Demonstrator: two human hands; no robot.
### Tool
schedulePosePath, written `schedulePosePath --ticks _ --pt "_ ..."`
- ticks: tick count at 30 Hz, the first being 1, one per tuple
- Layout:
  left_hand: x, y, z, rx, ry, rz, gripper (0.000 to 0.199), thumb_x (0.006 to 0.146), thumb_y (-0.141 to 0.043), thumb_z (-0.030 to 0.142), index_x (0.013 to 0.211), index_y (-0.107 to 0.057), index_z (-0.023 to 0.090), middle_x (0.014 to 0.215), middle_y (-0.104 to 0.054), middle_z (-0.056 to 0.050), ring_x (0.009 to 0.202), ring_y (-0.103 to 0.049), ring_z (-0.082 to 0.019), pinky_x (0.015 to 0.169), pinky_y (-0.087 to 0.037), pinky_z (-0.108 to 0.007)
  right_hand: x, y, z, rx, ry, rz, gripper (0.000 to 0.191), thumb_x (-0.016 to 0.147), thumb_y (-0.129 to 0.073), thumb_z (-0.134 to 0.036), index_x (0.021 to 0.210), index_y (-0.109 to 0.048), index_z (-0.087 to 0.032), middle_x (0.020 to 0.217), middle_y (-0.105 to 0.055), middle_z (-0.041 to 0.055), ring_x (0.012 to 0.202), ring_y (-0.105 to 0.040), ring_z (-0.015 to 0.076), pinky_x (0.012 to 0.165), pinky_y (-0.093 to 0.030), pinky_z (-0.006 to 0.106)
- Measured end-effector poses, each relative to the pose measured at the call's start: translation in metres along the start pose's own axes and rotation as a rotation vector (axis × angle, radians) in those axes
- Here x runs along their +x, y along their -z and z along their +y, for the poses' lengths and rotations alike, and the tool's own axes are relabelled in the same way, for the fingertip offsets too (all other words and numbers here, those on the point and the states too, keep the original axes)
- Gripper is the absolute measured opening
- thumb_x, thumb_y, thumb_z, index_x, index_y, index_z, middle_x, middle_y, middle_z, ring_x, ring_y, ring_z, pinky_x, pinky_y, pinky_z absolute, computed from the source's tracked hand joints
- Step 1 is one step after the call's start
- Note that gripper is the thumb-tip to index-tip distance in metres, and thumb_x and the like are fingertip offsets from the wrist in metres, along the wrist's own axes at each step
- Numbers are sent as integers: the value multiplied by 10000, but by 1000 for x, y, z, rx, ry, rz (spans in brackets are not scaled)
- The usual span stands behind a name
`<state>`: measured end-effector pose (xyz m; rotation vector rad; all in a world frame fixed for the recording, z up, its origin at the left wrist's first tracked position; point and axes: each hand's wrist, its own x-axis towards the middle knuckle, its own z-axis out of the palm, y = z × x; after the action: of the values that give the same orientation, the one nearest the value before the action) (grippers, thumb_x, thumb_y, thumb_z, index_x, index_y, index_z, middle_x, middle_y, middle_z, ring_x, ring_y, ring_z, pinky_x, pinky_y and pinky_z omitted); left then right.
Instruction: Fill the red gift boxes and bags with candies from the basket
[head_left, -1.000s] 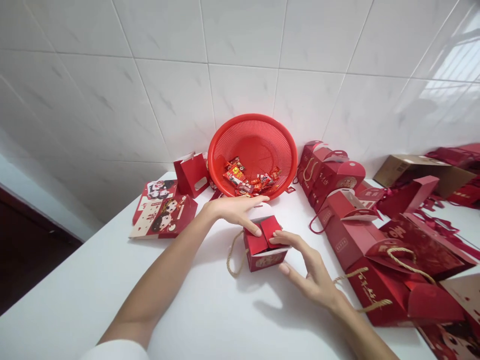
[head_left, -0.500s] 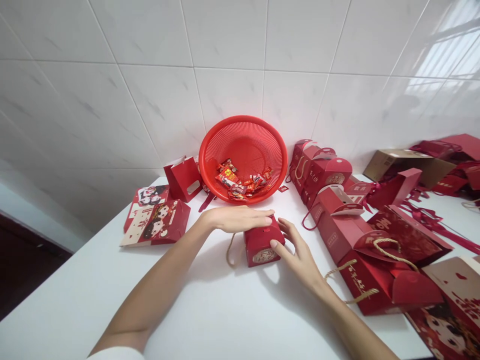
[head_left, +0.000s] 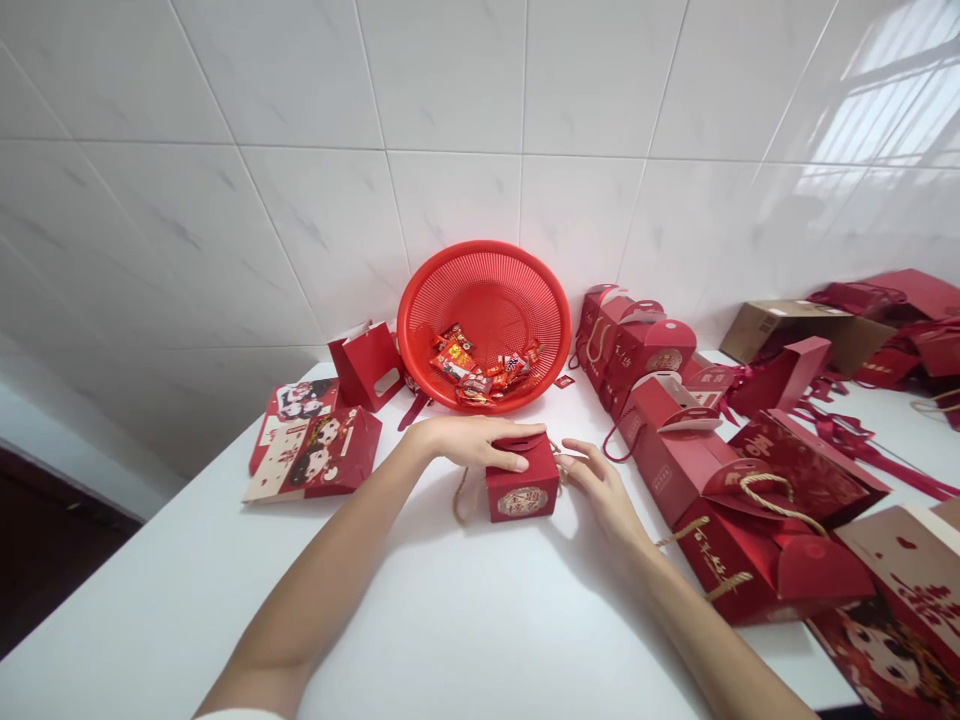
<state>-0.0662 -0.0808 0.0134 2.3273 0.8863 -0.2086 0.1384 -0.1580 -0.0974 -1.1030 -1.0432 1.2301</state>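
Note:
A small red gift box (head_left: 523, 498) with a pale round emblem on its front stands upright on the white table. My left hand (head_left: 480, 442) lies across its lid, fingers stretched out flat and thumb apart, touching the top. At the box's right side is my right hand (head_left: 600, 487), its fingertips closed on the beige rope handle (head_left: 556, 446) there. Another rope handle (head_left: 459, 497) hangs from the left side and rests on the table. The far side of the box is hidden.
Behind the box, a red plastic basket (head_left: 486, 262) holding wrapped sweets (head_left: 456, 358) leans toward the tiled wall. Several red gift boxes (head_left: 664, 440) line the right. Flat printed cartons (head_left: 330, 455) and a red paper bag (head_left: 367, 368) are at left.
My right hand has left the box's front corner and moved to the rope handle on its right side. My left thumb has come down over the lid. The box has turned slightly, its emblem facing me.

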Motion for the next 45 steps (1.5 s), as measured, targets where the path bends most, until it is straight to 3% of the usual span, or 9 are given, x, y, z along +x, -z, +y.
schedulePosePath --ticks 9,12,17,20,24,29,35,39,45 --pt "-7 4 -2 -55 182 -13 842 866 -561 626 1581 -225 334 1385 -609 -83 807 -710 -203 732 -491 -252 5 2 -1 -153 157 51 374 766 -681 -440 1088 -663 -251 1268 -650 114 1163 -610 300 975 -498 488" --pt "-5 2 -3 -69 98 4 801 846 -618 581 1551 -315 349 1448 -562 -54 986 -688 -228 814 -488 -248 5 -3 2 -197 165 9 478 745 -685 -431 1191 -618 -272 1322 -617 121 1214 -583 301 980 -501 477" --pt "-2 4 -6 -50 27 27 722 843 -632 552 1499 -428 329 1450 -566 -39 1212 -587 -259 938 -467 -276 1 -1 -6 -121 140 -50 434 736 -725 -410 1108 -599 -227 736 -649 7 754 -660 227 752 -538 388" --pt "-3 5 -4 -19 55 51 722 833 -643 552 1488 -451 314 1517 -492 -48 1279 -539 -277 1003 -434 -303 -3 7 -23 20 224 14 390 745 -759 -393 1069 -623 -224 672 -611 -27 691 -622 182 726 -511 341" --pt "-5 5 8 71 110 138 708 794 -691 510 1447 -512 305 1463 -554 -47 1296 -524 -300 1029 -408 -333 -10 10 -52 64 433 86 255 790 -751 -383 980 -668 -234 786 -654 9 775 -646 186 786 -529 357" --pt "-12 23 41 184 195 268 555 735 -726 473 1245 -683 257 1145 -729 -56 1058 -644 -294 816 -483 -295 -13 -4 -86 -142 493 -78 269 842 -709 -417 1027 -668 -226 928 -721 55 931 -681 223 883 -545 384" --pt "-26 48 88 -247 40 394 552 869 -593 502 1327 -576 195 1180 -672 -101 724 -682 -172 615 -507 -261 -7 -19 -111 -337 633 -9 403 935 -587 -464 1261 -595 -227 1118 -725 88 1087 -672 249 989 -506 420" --pt "-15 34 98 -353 -174 470 438 825 -662 355 1228 -608 191 1224 -642 -111 899 -679 -204 719 -537 -288 -12 -18 -108 -362 637 -113 540 1012 -421 -502 1511 -394 -296 1453 -555 66 1370 -495 256 1112 -425 446" --pt "10 9 100 -558 -170 650 659 700 -651 93 1339 -509 164 960 -670 -47 889 -649 -189 743 -530 -302 -13 -7 -97 -408 646 -189 611 1013 -360 -571 1553 -336 -286 1549 -438 72 1433 -414 260 1191 -315 493"
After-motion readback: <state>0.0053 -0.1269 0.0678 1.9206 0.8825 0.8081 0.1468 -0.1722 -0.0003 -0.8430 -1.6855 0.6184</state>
